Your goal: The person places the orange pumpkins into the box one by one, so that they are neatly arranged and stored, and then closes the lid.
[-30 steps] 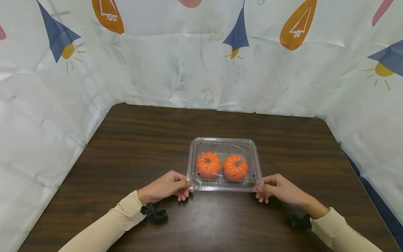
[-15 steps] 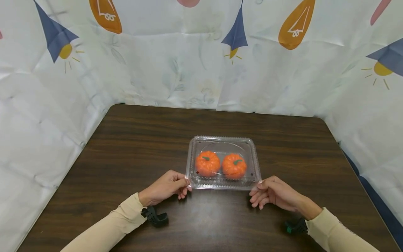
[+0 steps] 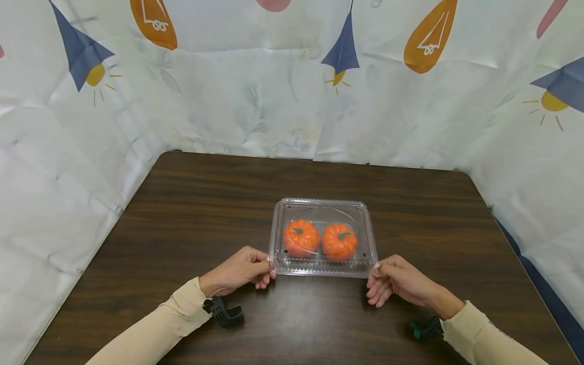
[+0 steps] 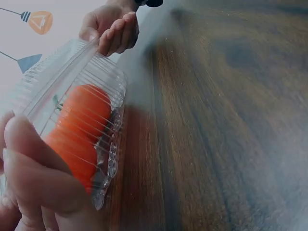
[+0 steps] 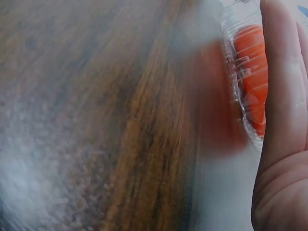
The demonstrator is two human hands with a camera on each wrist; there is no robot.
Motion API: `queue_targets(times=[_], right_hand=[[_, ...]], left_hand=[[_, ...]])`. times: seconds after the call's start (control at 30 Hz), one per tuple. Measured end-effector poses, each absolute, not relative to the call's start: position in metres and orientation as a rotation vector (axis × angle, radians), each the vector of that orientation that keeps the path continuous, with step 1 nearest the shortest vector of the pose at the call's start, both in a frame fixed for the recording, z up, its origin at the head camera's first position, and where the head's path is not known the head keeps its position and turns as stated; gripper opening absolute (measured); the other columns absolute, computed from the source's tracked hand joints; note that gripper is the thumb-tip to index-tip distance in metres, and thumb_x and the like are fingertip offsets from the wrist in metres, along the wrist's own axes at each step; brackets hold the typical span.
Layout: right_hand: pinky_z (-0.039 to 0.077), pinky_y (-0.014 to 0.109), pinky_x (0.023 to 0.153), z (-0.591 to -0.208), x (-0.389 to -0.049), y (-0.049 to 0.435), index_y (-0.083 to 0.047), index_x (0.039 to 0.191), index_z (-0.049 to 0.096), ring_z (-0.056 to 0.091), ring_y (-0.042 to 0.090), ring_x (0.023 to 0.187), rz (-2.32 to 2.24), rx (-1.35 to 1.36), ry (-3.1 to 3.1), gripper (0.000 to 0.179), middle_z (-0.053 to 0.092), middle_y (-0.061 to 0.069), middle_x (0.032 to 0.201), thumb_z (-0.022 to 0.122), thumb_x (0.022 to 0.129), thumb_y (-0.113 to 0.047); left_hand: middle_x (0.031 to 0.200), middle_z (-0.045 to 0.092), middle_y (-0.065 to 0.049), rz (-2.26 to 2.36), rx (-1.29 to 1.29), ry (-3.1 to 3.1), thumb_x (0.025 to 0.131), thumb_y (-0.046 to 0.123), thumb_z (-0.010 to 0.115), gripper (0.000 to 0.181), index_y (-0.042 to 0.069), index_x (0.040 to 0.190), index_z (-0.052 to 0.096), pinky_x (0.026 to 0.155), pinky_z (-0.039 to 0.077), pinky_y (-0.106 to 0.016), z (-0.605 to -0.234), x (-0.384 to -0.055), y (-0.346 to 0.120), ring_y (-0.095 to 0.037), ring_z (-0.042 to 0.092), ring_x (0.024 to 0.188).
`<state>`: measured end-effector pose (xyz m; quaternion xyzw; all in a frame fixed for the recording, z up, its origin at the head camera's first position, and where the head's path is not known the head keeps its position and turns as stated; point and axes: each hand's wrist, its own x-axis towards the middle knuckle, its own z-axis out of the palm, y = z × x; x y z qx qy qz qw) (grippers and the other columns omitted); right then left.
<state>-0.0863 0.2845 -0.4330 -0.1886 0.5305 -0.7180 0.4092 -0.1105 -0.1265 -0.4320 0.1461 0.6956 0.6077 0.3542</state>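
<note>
A clear plastic clamshell container point(image 3: 325, 270) rests on the brown table with its lid down. Through the lid I see two orange toy pumpkins with green stems, a left pumpkin point(image 3: 301, 244) and a right pumpkin point(image 3: 339, 248). My left hand point(image 3: 242, 271) pinches the container's front left corner between thumb and fingers. At the front right corner, my right hand point(image 3: 403, 281) pinches the rim, its other fingers curled below. The left wrist view has both hands at the rim, with the pumpkins point(image 4: 86, 110) behind the ribbed wall. In the right wrist view, my palm point(image 5: 286, 110) covers part of the container.
The dark wood-grain table point(image 3: 219, 203) extends around the container on all sides. White patterned cloth point(image 3: 274, 101) hangs behind the table and at both sides. A black wrist mount point(image 3: 223, 312) sits under the left cuff, another mount point(image 3: 427, 329) under the right.
My right hand slid its fingers a little inward at the front right corner, then drew slightly back and pinches the rim. The left hand and container stay nearly in place.
</note>
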Motion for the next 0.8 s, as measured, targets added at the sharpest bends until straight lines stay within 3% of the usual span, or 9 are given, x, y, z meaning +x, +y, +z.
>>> queue_targets(times=[0.27,0.47,0.8], right_hand=[[0.066,0.033,0.083,-0.438,-0.087,0.285,0.002,0.111,0.072,0.080,0.019,0.097,-1.832,-0.406,1.263,0.039,0.082,0.008,0.103,0.034,0.108,-0.003],[0.065,0.034,0.087,-0.441,-0.089,0.287,0.006,0.122,0.069,0.079,0.023,0.102,-1.856,-0.363,1.201,0.042,0.080,0.010,0.110,0.030,0.109,-0.004],[0.064,0.037,0.093,-0.430,-0.096,0.305,-0.003,0.117,0.068,0.079,0.023,0.103,-1.760,-0.128,1.490,0.040,0.080,0.010,0.109,0.036,0.113,-0.027]], left_hand=[[0.076,0.068,0.002,1.597,0.341,1.728,0.103,0.009,0.050,0.032,-0.019,0.102,0.065,0.065,0.059,-0.022,-0.433,-0.114,-0.129,-0.007,0.062,0.068],[0.082,0.072,-0.001,1.565,0.334,1.665,0.106,0.016,0.052,0.037,-0.017,0.108,0.067,0.066,0.059,-0.022,-0.433,-0.117,-0.132,-0.007,0.064,0.071],[0.081,0.070,-0.001,1.572,0.202,1.829,0.109,0.037,0.049,0.049,-0.008,0.103,0.068,0.065,0.059,-0.025,-0.422,-0.128,-0.148,-0.013,0.066,0.070]])
